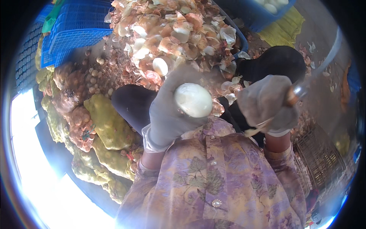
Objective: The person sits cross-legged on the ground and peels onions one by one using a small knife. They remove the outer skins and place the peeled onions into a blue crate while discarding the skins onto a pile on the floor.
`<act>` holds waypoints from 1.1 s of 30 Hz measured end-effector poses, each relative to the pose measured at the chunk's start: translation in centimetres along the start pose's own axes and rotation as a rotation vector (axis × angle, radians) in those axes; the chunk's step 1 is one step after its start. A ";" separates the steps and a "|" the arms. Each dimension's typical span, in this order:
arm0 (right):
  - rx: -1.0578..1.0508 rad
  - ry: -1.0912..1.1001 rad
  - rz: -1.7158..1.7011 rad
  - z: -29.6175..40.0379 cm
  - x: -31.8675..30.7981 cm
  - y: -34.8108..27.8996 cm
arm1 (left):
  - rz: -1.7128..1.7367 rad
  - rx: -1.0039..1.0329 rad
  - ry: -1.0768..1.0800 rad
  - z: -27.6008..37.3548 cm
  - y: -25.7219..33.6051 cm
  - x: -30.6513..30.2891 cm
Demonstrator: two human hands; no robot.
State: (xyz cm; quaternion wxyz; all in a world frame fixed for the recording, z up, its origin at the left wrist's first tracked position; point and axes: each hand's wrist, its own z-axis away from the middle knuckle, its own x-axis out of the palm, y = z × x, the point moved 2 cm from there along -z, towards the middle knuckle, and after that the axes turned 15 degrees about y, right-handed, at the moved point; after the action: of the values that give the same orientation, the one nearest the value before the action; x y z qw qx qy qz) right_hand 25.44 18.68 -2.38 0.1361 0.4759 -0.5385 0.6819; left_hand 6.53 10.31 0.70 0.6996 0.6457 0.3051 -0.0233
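Observation:
My left hand (168,111), in a whitish glove, grips a peeled white onion (193,100) in front of my lap. To its right, my gloved right hand (267,100) is closed around the wooden handle (291,96) of a knife. The knife's blade (328,55) points up and to the right, away from the onion, and is blurred. A thin pale strip (258,128) sticks out below the right hand's fingers; I cannot tell what it is. Beyond both hands rises a large heap of onion skins (183,31), with another peeled onion (160,66) lying on its near side.
At the upper right, a blue crate (257,17) holds several peeled onions beside a yellow mesh cloth (283,27). Blue crates (80,31) stand upper left. Filled mesh sacks (110,123) crowd the left; small loose onions (93,77) lie nearby. A brownish plastic crate (320,157) sits lower right.

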 end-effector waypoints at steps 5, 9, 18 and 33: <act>0.160 0.606 0.778 0.7 -1.1 -1.3 | 0.559 -0.456 -0.050 -0.4 0.5 -0.3; 0.260 0.731 0.435 0.1 -1.9 0.6 | 0.687 -0.459 -0.119 -4.0 2.6 0.3; 0.317 0.721 0.283 -1.6 -3.0 2.8 | 0.649 -0.295 -0.141 -26.0 4.2 7.9; 0.433 0.699 0.279 -1.8 -3.5 3.1 | -0.180 -0.032 0.293 -47.5 -6.2 13.4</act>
State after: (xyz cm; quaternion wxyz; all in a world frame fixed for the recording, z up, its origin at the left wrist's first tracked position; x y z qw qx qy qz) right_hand 24.19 20.17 -7.03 0.1136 0.1567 -0.3639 0.9111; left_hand -4.12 57.74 -10.00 0.6528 0.6011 0.4607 0.0131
